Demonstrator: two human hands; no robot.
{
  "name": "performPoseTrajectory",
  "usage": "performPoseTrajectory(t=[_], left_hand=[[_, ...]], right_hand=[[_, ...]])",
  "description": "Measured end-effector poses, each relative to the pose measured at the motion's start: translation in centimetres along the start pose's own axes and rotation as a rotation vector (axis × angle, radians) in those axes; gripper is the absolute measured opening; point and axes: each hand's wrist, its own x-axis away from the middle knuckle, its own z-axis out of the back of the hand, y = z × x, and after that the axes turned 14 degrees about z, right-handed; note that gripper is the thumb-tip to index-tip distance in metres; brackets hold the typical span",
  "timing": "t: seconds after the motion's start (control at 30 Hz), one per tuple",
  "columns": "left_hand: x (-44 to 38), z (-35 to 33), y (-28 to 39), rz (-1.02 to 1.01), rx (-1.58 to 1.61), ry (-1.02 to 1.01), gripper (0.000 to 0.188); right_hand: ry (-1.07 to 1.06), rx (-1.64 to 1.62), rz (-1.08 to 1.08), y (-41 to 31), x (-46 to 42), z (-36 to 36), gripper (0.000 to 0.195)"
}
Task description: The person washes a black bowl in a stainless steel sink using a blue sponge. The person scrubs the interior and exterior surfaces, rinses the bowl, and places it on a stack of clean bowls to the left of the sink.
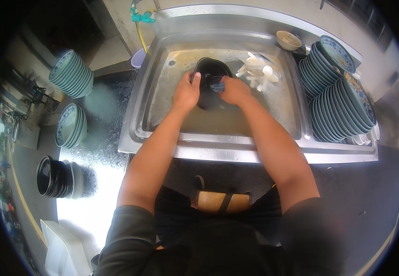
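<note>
A black bowl [210, 69] is held tilted over murky water [216, 124] in a stainless steel sink [216, 139]. My left hand [187, 91] grips its left rim, thumb on the inner side and fingers behind. Inside the bowl, my right hand [234, 90] presses a bluish-grey cloth or scrubber [217, 87], bunched under the fingers. The bowl's lower edge is hard to make out at the water. Right of the bowl, several white soup spoons [259, 70] lie in a pile in the sink.
Tall stacks of blue-rimmed bowls [340, 107] crowd the right ledge, with a beige bowl [288, 40] behind. On the left table stand stacked clean-looking bowls [71, 74], a shorter stack [71, 126], black bowls [54, 176] and a white plastic bin [65, 248]. A teal tap [143, 17] is at back left.
</note>
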Motion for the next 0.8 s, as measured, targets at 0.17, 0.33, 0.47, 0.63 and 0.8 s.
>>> performPoseTrajectory(t=[0.17, 0.33, 0.47, 0.63, 0.8], left_hand=[[0.6, 0.2, 0.4, -0.007, -0.009, 0.0, 0.057], [0.6, 0.2, 0.1, -0.068, -0.066, -0.049, 0.059], [0.4, -0.2, 0.0, -0.071, -0.114, -0.07, 0.059], [0.1, -0.1, -0.3, -0.044, -0.08, -0.081, 0.059], [0.5, 0.1, 0.1, -0.025, -0.075, -0.089, 0.06]], right_hand=[[-0.071, -0.045, 0.085, 0.0, -0.3, -0.5, 0.053], [-0.118, -0.014, 0.146, -0.2, -0.3, -1.0, 0.054], [-0.129, 0.008, 0.17, 0.4, -0.4, -1.2, 0.054], [-0.128, -0.028, 0.135, -0.1, -0.1, -0.9, 0.053], [-0.146, -0.034, 0.146, -0.2, -0.1, -0.8, 0.054]])
